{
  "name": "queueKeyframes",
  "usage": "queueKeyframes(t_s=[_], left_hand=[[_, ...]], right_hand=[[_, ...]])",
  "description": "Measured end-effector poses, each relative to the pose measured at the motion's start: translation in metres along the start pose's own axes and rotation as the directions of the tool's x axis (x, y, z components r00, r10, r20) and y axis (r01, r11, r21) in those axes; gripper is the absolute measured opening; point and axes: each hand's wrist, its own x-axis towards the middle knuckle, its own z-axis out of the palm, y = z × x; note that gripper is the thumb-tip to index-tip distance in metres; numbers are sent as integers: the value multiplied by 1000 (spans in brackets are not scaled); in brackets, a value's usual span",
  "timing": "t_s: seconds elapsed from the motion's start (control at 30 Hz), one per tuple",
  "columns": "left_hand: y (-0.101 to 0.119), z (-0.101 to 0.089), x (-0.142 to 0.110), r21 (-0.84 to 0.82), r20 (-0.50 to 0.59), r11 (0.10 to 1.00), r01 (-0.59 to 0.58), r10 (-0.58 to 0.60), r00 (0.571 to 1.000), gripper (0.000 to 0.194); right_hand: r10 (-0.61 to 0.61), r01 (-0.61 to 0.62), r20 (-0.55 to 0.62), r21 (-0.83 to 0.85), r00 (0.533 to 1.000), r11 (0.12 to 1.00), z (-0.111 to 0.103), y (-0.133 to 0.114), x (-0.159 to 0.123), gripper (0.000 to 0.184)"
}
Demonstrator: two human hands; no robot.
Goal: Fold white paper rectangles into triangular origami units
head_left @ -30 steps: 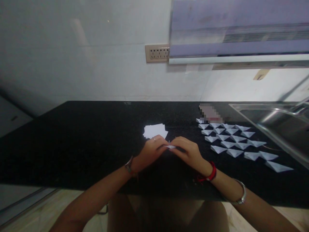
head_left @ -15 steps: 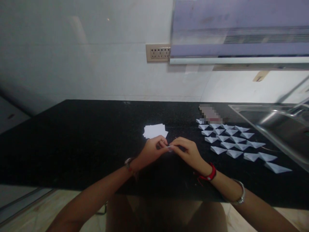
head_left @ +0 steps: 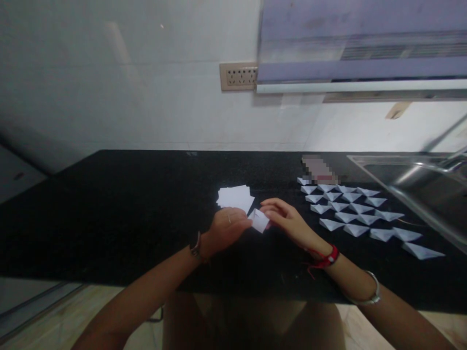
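Between my hands is a small folded piece of white paper (head_left: 260, 222), its square face turned up toward me with a crease near the top. My left hand (head_left: 230, 224) pinches its left corner between thumb and fingers. On the other side, my right hand (head_left: 285, 216) grips the right edge, thumb and fingers closed on it. Just behind my left hand lies a loose stack of white paper sheets (head_left: 234, 197). To the right, several folded white paper pieces (head_left: 359, 208) with pointed ends are laid out in rough rows.
A black countertop (head_left: 127, 214) runs along the tiled wall. At the right is a steel sink (head_left: 419, 182). A blurred-out flat object (head_left: 318, 169) lies behind the folded pieces. A socket panel (head_left: 239, 77) and a purple range hood (head_left: 346, 43) are on the wall.
The paper between my fingers has turned, so its flat square face now shows. My right hand has shifted slightly right, and my left hand has rolled over with its back more visible.
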Motion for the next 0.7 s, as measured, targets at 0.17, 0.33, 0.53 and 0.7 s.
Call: queueKeyframes(t_s=[0.17,0.33,0.53,0.7], left_hand=[[-7,9,12,74,44,979,-189,186,981,18],[-4,15,20,-220,150,932,287,-259,954,15],[-8,23,17,-390,302,815,429,-327,895,18],[-10,22,16,-350,299,857,378,-280,912,18]], right_hand=[[71,-70,-50,31,996,997,3,5,2,21],[-80,62,-135,-136,988,989,1,12,4,22],[-110,79,-91,-290,990,954,5,13,2,24],[-144,93,-103,-392,984,915,4,13,1,25]])
